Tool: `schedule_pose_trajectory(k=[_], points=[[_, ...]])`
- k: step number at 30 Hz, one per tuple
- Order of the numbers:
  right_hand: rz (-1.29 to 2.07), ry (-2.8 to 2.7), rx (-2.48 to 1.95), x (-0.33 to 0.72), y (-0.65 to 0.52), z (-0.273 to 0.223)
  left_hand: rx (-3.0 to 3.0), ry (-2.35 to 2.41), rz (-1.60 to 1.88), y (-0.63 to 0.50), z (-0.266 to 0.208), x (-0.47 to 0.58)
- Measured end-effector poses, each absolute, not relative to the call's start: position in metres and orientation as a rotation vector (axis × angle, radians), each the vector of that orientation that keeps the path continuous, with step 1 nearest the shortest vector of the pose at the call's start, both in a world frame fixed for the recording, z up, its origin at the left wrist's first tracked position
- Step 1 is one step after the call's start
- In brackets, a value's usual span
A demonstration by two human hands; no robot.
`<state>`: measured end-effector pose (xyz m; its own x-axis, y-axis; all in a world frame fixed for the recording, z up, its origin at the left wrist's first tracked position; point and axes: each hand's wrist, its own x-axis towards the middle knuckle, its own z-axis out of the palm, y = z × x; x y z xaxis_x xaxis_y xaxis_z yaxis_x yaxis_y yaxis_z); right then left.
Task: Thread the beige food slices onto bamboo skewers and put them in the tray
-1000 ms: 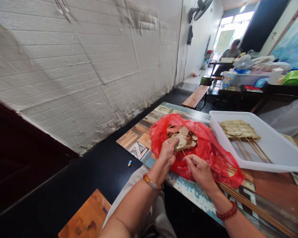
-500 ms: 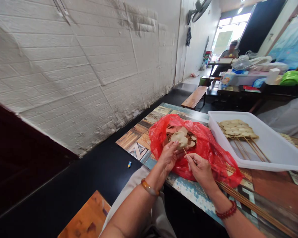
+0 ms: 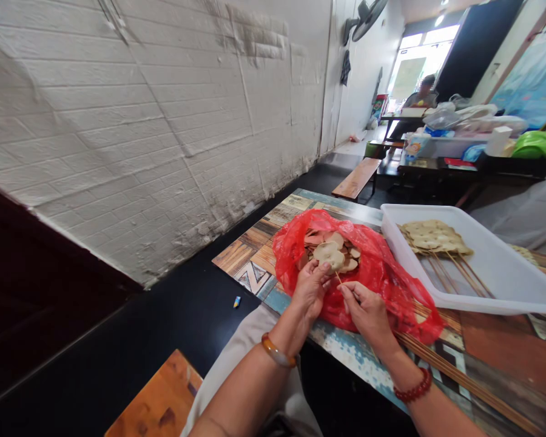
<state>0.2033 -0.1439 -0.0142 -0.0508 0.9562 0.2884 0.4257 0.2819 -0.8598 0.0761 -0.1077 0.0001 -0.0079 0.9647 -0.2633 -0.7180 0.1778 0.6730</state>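
Observation:
My left hand (image 3: 312, 285) pinches flat, pale tan, round-edged food slices (image 3: 330, 255) over an open red plastic bag (image 3: 295, 233). My right hand (image 3: 364, 306) grips a thin wooden skewer (image 3: 338, 278) between thumb and fingers, its tip at the lower edge of the slices. Whether the tip has pierced them I cannot make out. More loose slices (image 3: 348, 264) lie in the bag. Below my right wrist, a bundle of long skewers (image 3: 468, 376) rests on the patterned table (image 3: 255, 233).
On the right stands a white plastic tray (image 3: 519, 285) holding skewered slices (image 3: 437, 237). Behind it are a wooden bench (image 3: 357, 177) and a cluttered dark table (image 3: 473, 173). A person (image 3: 423, 97) sits farther back. An orange wooden stool (image 3: 157, 397) is at lower left.
My left hand and wrist have shifted very slightly, with the slices still held. The right hand stays almost in place on the skewer.

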Motion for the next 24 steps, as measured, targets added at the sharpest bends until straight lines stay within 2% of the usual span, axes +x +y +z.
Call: schedule_pose_trajectory(k=[24], points=[[0.764,-1.689,-1.298,0.204,-0.145,-0.020,0.340,0.807,1.498,-0.106,-0.005,0.091]])
